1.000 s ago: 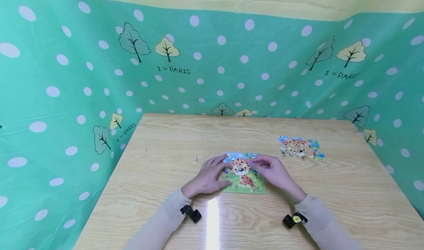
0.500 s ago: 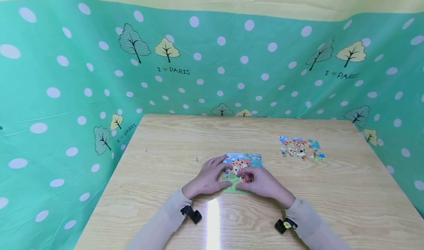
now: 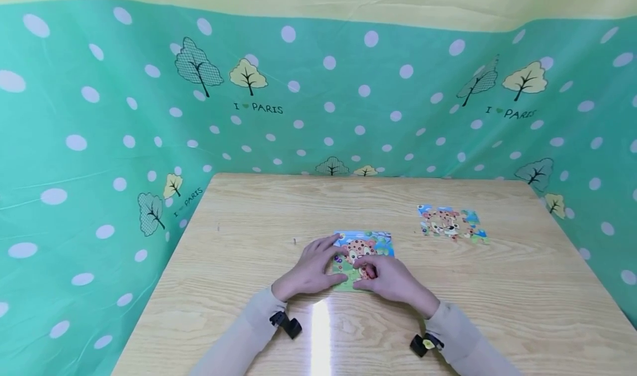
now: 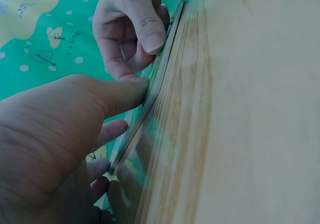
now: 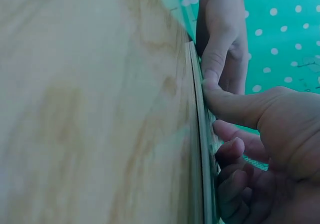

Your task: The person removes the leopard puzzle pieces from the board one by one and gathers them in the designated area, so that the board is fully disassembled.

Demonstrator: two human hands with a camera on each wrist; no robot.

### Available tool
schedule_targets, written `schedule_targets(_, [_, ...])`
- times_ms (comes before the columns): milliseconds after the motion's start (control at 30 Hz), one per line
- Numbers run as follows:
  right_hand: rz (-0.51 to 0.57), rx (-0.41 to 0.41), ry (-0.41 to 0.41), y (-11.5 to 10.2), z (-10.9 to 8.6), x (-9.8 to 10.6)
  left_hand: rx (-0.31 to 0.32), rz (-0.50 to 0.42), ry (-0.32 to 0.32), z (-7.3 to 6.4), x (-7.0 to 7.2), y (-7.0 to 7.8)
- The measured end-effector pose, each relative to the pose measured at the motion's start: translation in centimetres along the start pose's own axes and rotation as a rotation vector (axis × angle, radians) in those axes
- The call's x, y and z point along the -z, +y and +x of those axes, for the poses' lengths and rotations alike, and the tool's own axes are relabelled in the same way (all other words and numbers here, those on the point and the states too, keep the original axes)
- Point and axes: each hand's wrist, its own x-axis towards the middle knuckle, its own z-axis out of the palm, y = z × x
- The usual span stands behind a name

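A jigsaw puzzle (image 3: 381,241) with a cartoon leopard on blue sky and green grass lies flat on the table in the head view. My left hand (image 3: 311,265) rests on its left side, fingers along the upper left and thumb at the lower left edge. Bent over the lower middle is my right hand (image 3: 395,276); its index finger and thumb touch the picture, spread apart, and the hand covers the lower right part. No loose piece shows between them. From the side, the left wrist view shows the left thumb (image 4: 122,95) against the thin board edge (image 4: 159,79).
To the right at the back lie several puzzle pieces (image 3: 443,221) forming part of a leopard's face. Wood-grain table (image 3: 259,215) surrounds the puzzle. A tiny dark speck (image 3: 294,241) is left of it. A green dotted cloth (image 3: 318,116) hangs behind.
My right hand has moved from the puzzle's upper right down and left to its lower middle, then shifted slightly. The left hand has stayed in place.
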Motion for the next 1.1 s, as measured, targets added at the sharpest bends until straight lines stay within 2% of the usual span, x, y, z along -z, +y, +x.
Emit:
schedule_targets(233, [0.001,-0.057,-0.041,-1.0,0.0,0.1,-0.006,0.008,-0.002,-0.1,0.2,0.1])
schedule_targets(533, [0.031,-0.124,-0.025,-1.3,0.0,0.1,-0.003,0.003,-0.008,0.1,0.1,0.0])
schedule_targets(1100, [0.118,-0.144,0.005,-0.9,0.1,0.4,-0.02,-0.007,-0.033,0.3,0.2,-0.1])
